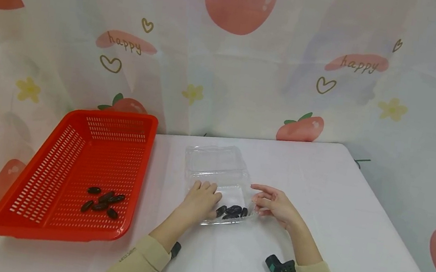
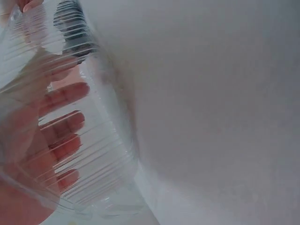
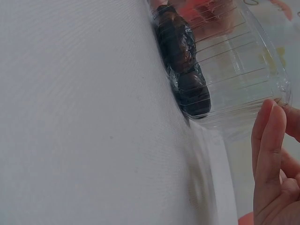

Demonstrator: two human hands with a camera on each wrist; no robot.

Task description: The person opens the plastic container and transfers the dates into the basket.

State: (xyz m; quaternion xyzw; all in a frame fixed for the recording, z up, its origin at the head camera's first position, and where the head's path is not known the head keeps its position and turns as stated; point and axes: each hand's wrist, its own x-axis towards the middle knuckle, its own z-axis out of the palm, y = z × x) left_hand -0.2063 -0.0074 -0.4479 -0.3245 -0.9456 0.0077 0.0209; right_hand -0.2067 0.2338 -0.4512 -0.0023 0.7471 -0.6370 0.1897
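Observation:
A clear plastic clamshell box (image 1: pixel 214 159) lies with its lid raised toward the back wall. Several dark, glossy, wrinkled dates (image 1: pixel 234 210) are gathered at its near right end; through the ribbed wall, the right wrist view shows dates (image 3: pixel 180 51) along the bottom. My left hand (image 1: pixel 201 201) reaches into the box from the left, and its loosely spread fingers (image 2: pixel 68 122) show through the plastic in the left wrist view, with nothing seen between them. At the right side, my right hand (image 1: pixel 277 205) pinches the box's rim between thumb and fingertips (image 3: pixel 274 112).
A red perforated plastic basket (image 1: pixel 140 181) stands on the left of the white-covered table (image 1: pixel 316 178), with several more dates (image 1: pixel 104 201) in its near right part. A printed curtain (image 1: pixel 251 80) hangs behind the table. Dark wrist devices (image 1: pixel 280 266) sit by the sleeves.

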